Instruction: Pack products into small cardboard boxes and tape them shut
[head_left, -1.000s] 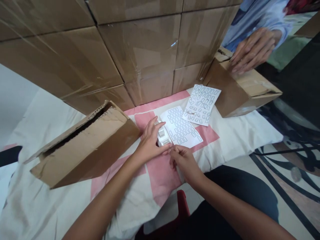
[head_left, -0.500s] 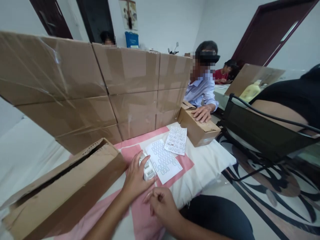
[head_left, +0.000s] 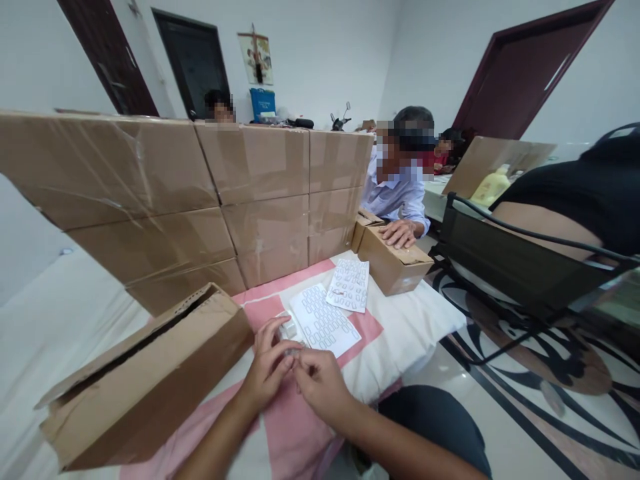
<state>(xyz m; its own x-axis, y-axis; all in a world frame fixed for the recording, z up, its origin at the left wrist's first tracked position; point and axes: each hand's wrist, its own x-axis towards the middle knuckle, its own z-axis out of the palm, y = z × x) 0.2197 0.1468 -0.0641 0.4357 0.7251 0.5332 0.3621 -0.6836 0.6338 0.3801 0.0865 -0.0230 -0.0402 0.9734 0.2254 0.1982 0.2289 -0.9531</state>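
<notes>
Left hand, lower centre of frame: fingers bent over a small white item, thumb and index narrowed towards the right hand. Can't tell whether it clamps the item or just rests on it. Right hand, just right of it: fingers curled to a narrow pinch, tips meeting the left's; contents hidden, can't tell if anything is in there. White item sits at the far side of the left fingers, mostly covered, over a pink-and-white cloth.

Around it: printed sheet just right of the item, second sheet beyond, overlapping its corner. Open carton at lower left, close to the left hand, boxes in that side. Smaller carton right of centre, a co-worker's hand flat on top. Taped carton stack walls off the far side.

Markings: both sheets carry rows of small rounded outlines, no readable words. Blue box, upper centre, has pale lettering, too small to read.
</notes>
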